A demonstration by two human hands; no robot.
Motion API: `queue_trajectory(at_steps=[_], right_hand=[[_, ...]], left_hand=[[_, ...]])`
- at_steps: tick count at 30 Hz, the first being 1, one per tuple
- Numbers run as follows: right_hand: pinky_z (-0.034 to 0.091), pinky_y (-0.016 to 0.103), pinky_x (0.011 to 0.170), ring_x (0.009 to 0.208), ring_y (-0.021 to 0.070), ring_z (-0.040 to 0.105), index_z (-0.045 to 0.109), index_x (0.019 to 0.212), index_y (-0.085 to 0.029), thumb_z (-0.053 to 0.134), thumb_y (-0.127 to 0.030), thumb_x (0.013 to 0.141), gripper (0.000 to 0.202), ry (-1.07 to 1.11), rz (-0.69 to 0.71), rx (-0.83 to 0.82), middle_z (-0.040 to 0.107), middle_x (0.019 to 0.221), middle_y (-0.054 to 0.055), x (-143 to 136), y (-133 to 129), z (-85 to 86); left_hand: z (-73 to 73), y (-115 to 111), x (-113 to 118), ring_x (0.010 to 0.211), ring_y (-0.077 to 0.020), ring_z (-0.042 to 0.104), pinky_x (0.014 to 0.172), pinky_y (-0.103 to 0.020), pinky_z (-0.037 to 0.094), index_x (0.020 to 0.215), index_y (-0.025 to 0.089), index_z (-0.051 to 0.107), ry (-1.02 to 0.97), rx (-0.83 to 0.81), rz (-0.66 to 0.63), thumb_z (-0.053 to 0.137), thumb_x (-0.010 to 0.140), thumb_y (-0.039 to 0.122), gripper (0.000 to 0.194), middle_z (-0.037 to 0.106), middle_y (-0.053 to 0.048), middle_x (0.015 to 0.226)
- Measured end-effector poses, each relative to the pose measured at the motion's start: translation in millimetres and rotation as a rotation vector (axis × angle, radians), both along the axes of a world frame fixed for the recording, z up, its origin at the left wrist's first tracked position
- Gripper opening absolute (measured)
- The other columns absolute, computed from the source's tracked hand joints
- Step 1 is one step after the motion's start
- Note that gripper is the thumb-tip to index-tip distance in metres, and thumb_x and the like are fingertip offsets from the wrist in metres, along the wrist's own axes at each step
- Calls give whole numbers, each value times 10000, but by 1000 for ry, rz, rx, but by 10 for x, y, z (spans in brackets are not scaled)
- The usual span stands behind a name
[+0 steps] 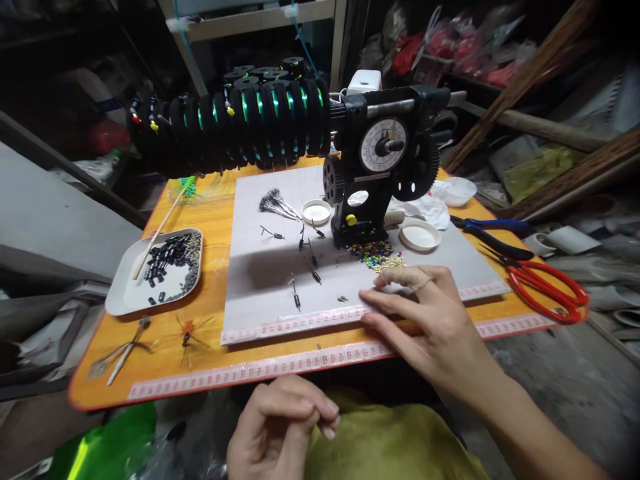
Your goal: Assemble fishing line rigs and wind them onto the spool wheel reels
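My left hand [283,423] is low in front of the table's edge, above an olive-green cloth. Its thumb and fingertips are pinched together; whatever they may hold is too small to make out. My right hand [425,313] reaches over the near side of the white board [260,273], fingers stretched out, one finger wrapped in beige tape. Its fingertips are close to a pile of gold beads [390,263] and a few tiny grey pieces [343,299]. Several small black cylinders with wire ends, such as this cylinder [297,301], lie on the board to the left.
A black winding machine [361,207] with a dial stands on the board, its row of line spools [240,123] reaching left. Multicoloured beads [373,252] lie at its base. Red-handled scissors [545,290] and pliers [493,227] lie right, a white tray [120,287] of black tubes left.
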State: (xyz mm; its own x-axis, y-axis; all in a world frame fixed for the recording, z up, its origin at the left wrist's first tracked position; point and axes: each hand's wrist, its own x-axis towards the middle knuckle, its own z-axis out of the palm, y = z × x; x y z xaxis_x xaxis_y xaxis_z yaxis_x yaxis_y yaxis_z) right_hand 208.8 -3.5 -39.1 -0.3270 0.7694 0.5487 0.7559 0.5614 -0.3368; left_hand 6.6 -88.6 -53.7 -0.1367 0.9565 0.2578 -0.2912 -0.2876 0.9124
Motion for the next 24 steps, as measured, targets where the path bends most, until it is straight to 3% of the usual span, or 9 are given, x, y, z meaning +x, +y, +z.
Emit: queue_trajectory(at_steps=[3, 5, 9, 12, 18, 24], right_hand=[[459, 397, 853, 978, 239, 504, 737, 997, -183, 676, -65, 842, 204, 37, 72, 31, 644, 990, 97, -17, -86, -18], [478, 356, 827, 958, 208, 533, 710, 981, -181, 627, 1, 844, 243, 128, 110, -7, 641, 974, 84, -54, -171, -12], [528, 220, 725, 834, 118, 635, 643, 979, -214, 579, -4, 863, 248, 427, 253, -335, 670, 892, 18, -193, -380, 47], [535, 173, 710, 775, 88, 679, 657, 946, -244, 607, -28, 846, 244, 517, 277, -475, 714, 834, -30, -301, -480, 99], [540, 144, 641, 681, 86, 711, 703, 792, -232, 684, -118, 823, 120, 618, 222, -679, 755, 744, -47, -389, -457, 189], [541, 173, 671, 723, 104, 712, 700, 827, -232, 636, -126, 859, 128, 530, 248, -678, 754, 787, -29, -370, -465, 203]], left_hand=[[51, -32, 141, 635, -85, 642, 568, -149, 533, 840, 202, 648, -53, -193, 99, 666, 885, 171, 58, 718, 1, 764], [86, -40, 211, 611, -67, 645, 581, -129, 530, 855, 205, 635, -67, -304, 84, 694, 871, 196, 61, 725, 12, 746], [119, -25, 235, 577, -72, 652, 555, -136, 534, 1042, 225, 562, -174, -482, -41, 750, 829, 302, 295, 729, 22, 703], [132, -24, 203, 554, -71, 647, 535, -143, 530, 1016, 206, 513, -247, -563, -139, 796, 781, 337, 390, 711, 31, 679], [183, -58, 148, 546, -73, 653, 511, -141, 509, 967, 199, 472, -265, -627, -186, 821, 752, 348, 437, 666, 53, 658], [184, -62, 118, 547, -60, 645, 526, -136, 510, 970, 195, 461, -278, -613, -211, 804, 779, 322, 412, 695, 40, 671]])
